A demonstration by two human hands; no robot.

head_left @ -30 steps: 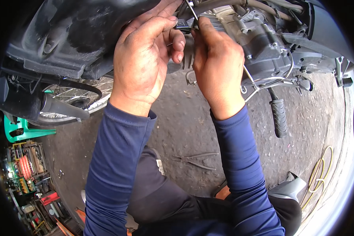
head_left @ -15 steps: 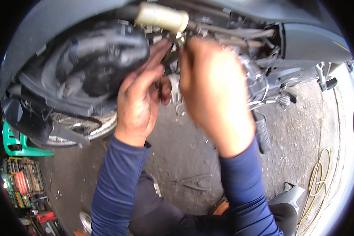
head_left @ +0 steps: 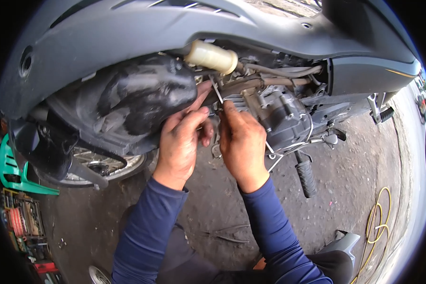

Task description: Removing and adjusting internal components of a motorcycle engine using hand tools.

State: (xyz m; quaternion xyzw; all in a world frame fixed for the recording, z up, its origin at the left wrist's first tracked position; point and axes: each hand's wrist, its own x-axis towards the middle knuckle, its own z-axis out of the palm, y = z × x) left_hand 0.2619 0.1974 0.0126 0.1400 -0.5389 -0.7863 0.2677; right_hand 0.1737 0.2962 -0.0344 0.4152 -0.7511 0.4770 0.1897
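My right hand (head_left: 243, 146) is closed on a thin metal tool (head_left: 216, 91), whose slim shaft rises toward a cream cylindrical part (head_left: 210, 57) below the grey motorcycle fairing (head_left: 142, 28). My left hand (head_left: 177, 146) is just left of it, thumb raised and long fingers reaching up along the black moulded housing (head_left: 118, 94), the lower fingers loosely bent. Brown hoses (head_left: 284, 81) run right from the spot where my fingertips are, above the metal engine case (head_left: 284, 123). What my left fingertips touch is partly hidden.
A spoked wheel (head_left: 104, 173) and rubber footrest (head_left: 305, 180) hang above dark ground. Pliers (head_left: 226, 236) lie between my forearms. At left are a green plastic stool (head_left: 12, 165) and tool trays (head_left: 19, 220); at right, a coiled yellow hose (head_left: 378, 217).
The view has widened upward, bringing the fairing and cream cylinder into sight, so both hands sit lower in the picture. They remain at the same part of the engine, the tool still gripped.
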